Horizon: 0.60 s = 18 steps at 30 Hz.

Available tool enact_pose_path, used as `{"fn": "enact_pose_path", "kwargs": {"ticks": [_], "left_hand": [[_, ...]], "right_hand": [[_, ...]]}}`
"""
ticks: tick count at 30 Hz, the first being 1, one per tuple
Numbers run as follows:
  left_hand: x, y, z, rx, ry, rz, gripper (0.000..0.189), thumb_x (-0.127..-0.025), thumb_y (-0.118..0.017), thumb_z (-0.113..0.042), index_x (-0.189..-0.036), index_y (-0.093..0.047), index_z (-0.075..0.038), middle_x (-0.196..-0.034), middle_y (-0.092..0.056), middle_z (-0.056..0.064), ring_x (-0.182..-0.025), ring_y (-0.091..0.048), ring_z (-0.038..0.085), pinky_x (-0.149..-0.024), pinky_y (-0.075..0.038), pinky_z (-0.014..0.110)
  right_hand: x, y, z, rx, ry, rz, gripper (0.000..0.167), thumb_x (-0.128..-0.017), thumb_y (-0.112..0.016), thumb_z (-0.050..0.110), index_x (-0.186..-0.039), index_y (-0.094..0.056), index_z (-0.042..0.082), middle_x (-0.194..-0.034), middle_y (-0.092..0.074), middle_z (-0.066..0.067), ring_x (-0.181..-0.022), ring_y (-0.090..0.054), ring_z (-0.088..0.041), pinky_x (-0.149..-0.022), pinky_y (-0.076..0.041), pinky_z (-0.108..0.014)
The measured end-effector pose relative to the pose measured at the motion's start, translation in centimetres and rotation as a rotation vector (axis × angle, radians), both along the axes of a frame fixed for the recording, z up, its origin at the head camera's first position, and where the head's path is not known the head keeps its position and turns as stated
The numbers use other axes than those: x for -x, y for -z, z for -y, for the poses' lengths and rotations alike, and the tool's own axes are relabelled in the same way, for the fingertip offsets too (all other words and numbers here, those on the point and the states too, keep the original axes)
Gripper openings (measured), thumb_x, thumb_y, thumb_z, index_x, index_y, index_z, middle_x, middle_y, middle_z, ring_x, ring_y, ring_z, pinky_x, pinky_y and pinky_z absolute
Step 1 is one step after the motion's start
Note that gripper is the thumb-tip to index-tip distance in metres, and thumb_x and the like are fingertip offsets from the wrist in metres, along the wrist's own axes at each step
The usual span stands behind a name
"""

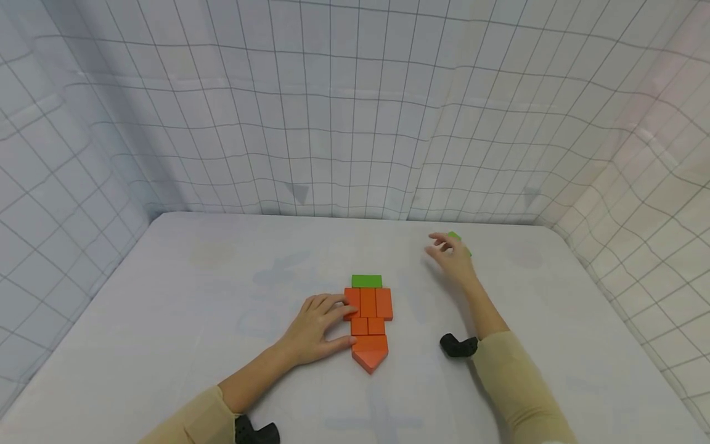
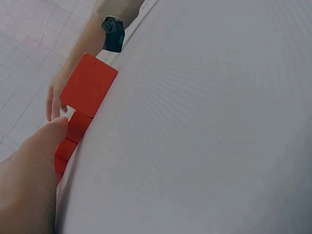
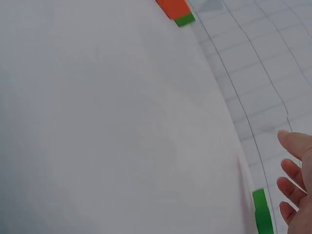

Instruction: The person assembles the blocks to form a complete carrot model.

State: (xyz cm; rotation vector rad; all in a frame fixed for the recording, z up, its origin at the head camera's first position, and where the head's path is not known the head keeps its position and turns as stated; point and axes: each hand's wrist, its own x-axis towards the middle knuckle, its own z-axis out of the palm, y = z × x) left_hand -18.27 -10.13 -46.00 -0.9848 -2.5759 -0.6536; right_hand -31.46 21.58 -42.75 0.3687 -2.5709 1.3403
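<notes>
Several orange blocks point(image 1: 368, 303) lie together in a column on the white table, with a wedge-ended orange block point(image 1: 370, 353) nearest me. A green block point(image 1: 367, 281) adjoins the far end. My left hand point(image 1: 313, 327) rests along the column's left side, thumb near the wedge-ended block and fingertips at the upper orange blocks. In the left wrist view the thumb lies beside the orange blocks point(image 2: 88, 85). My right hand point(image 1: 453, 259) hovers at the back right with loosely bent fingers and nothing in them. Green pieces point(image 1: 455, 235) are partly hidden behind it; the right wrist view shows green pieces point(image 3: 263, 212) beside the fingers.
White cloth with a grid of dark lines point(image 1: 355, 123) hangs behind the table point(image 1: 211, 296) and along both sides. Black wrist-worn devices point(image 1: 459, 346) sit at both sleeves. The table's far edge runs just beyond the right hand.
</notes>
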Motion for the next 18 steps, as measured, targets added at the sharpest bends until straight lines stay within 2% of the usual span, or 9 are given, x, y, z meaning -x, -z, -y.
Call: {"fn": "enact_pose_path", "kwargs": {"ticks": [4,7,11,18], "left_hand": [[0.0,-0.1,0.0,-0.003,-0.001,0.008,0.049,-0.081,-0.060,-0.050,-0.119,-0.059,-0.018,-0.125,-0.050,0.004,-0.113,-0.042,0.021,-0.095,-0.031,0.044],[0.0,-0.1,0.0,-0.004,-0.001,0.013,0.049,-0.081,-0.060,-0.049,-0.119,-0.059,-0.018,-0.125,-0.050,0.003,-0.113,-0.042,0.020,-0.095,-0.030,0.044],[0.0,-0.1,0.0,-0.002,-0.005,0.016,0.049,-0.081,-0.061,-0.049,-0.119,-0.059,-0.019,-0.125,-0.050,0.003,-0.113,-0.042,0.020,-0.096,-0.030,0.045],[0.0,-0.1,0.0,-0.005,-0.005,0.019,0.049,-0.081,-0.061,-0.049,-0.119,-0.059,-0.019,-0.124,-0.051,0.003,-0.114,-0.042,0.020,-0.096,-0.030,0.045]], "right_hand": [[0.3,0.7,-2.8,0.001,0.184,-0.029,0.038,-0.083,-0.067,0.012,-0.116,-0.057,-0.003,-0.104,-0.052,-0.021,-0.089,-0.047,-0.028,-0.077,-0.038,-0.033],[0.3,1.6,-4.2,-0.017,0.296,-0.045,0.039,-0.080,-0.071,0.013,-0.113,-0.059,-0.003,-0.101,-0.052,-0.020,-0.085,-0.045,-0.026,-0.075,-0.036,-0.032],[-0.1,2.5,-5.2,-0.012,0.351,-0.031,0.040,-0.078,-0.072,0.014,-0.112,-0.059,-0.005,-0.098,-0.050,-0.019,-0.083,-0.044,-0.024,-0.072,-0.034,-0.032],[-0.6,2.8,-5.5,-0.026,0.372,-0.003,0.042,-0.080,-0.071,0.019,-0.111,-0.059,-0.006,-0.098,-0.050,-0.020,-0.087,-0.045,-0.027,-0.073,-0.034,-0.034]]}}
